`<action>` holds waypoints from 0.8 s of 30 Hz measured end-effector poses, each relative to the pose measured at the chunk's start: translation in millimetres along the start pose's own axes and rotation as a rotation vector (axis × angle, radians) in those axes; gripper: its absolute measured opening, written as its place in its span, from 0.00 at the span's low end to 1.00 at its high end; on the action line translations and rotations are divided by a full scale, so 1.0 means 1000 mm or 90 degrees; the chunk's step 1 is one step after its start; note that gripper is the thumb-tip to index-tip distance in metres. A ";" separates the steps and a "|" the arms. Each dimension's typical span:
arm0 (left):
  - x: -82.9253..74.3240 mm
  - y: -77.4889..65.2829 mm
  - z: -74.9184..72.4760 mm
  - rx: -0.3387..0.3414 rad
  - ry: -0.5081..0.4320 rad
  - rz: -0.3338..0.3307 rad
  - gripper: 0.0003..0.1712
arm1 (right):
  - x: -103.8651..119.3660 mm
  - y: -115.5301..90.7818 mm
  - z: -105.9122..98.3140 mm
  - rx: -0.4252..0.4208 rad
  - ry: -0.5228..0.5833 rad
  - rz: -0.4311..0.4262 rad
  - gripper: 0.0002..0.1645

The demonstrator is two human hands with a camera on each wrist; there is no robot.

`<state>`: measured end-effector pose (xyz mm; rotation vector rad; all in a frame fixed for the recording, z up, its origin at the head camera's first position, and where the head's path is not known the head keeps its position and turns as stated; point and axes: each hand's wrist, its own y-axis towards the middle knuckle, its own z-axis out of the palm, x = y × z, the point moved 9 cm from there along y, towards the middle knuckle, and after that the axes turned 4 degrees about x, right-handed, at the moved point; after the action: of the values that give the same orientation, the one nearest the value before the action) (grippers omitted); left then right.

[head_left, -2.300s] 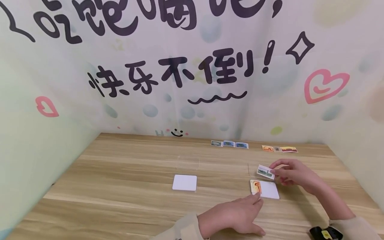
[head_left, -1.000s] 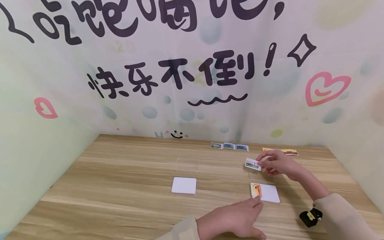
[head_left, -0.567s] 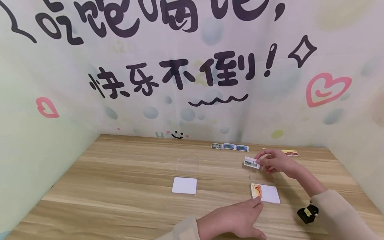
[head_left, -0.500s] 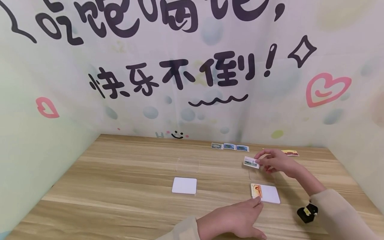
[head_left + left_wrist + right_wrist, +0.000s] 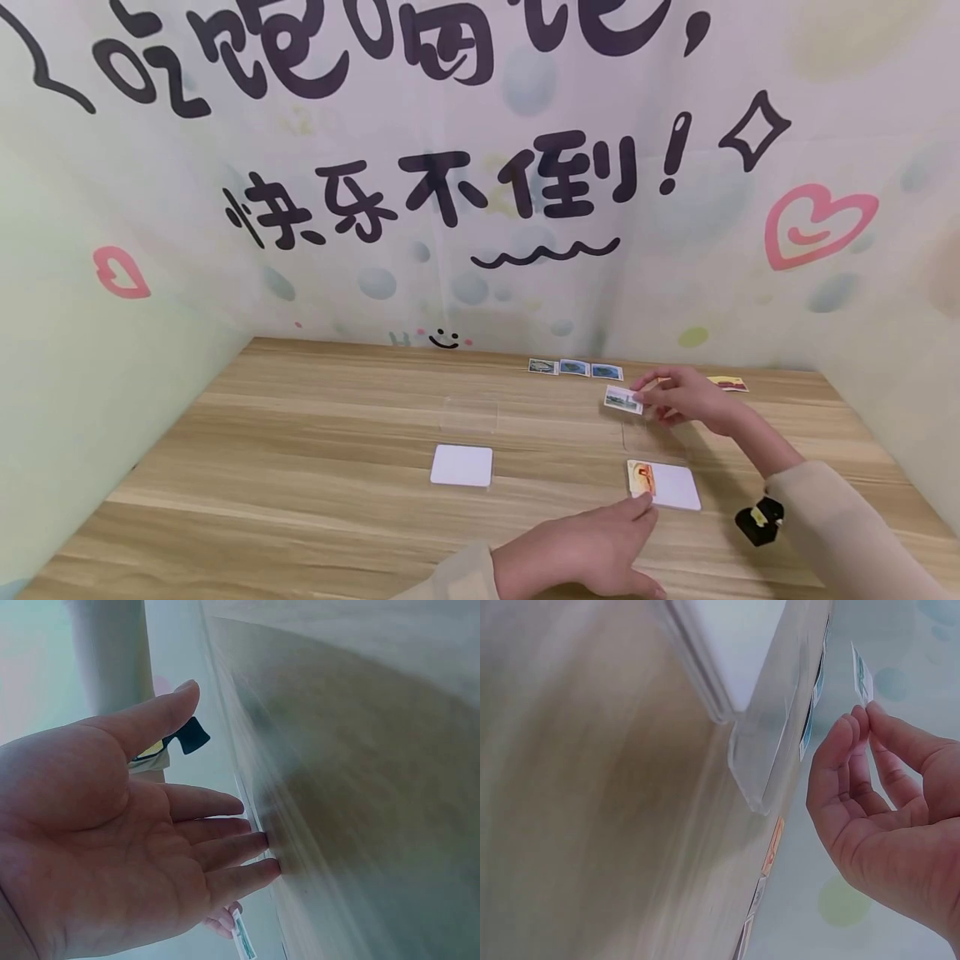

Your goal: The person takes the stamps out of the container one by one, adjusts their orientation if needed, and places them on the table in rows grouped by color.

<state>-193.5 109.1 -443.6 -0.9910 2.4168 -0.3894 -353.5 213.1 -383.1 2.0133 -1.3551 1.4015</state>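
Observation:
My right hand pinches a small stamp with a green landscape picture between thumb and fingertips. In the right wrist view this stamp stands clear of the tabletop, gripped at one end. My left hand lies low over the table, its fingertips at the near edge of a white card. An orange stamp covers the left part of that card. In the left wrist view the left hand shows its palm, with fingers fairly straight and nothing in them.
Another white card lies to the left. Clear plastic covers lie behind both cards. Along the back edge sit blue stamps and a red-yellow stamp, part of a row half hidden by the right hand. A patterned cloth hangs behind.
The right hand has carried the landscape stamp left and toward the back of the table, away from the card with the orange stamp. The left hand has stayed in place.

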 end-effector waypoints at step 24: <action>0.027 0.054 0.035 -0.022 0.057 -0.010 0.53 | 0.009 0.028 0.007 0.033 -0.007 -0.011 0.18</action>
<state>-222.0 124.6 -505.9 -1.0274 2.5047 -0.4075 -372.9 189.6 -384.6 2.0636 -1.3161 1.4334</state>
